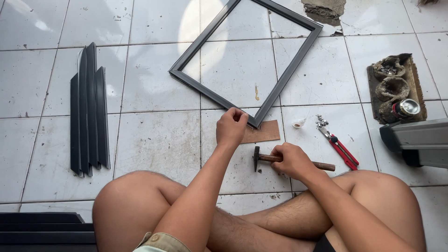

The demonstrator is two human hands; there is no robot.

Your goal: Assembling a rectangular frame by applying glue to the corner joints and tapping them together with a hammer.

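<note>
White tiled floor (pixel 158 140), dark frame (pixel 247 60) lying flat with near corner on a brown scrap (pixel 263 132), left hand (pixel 231 127) pinched shut at that corner, right hand (pixel 291 160) closed round the hammer (pixel 261 157) handle; likely risks a struck finger or a shifted corner.

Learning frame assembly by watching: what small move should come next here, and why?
Probably lift the hammer: the right hand is closed on its handle while it lies on the floor, and the left hand pinches at the frame corner over the cardboard piece.
</note>
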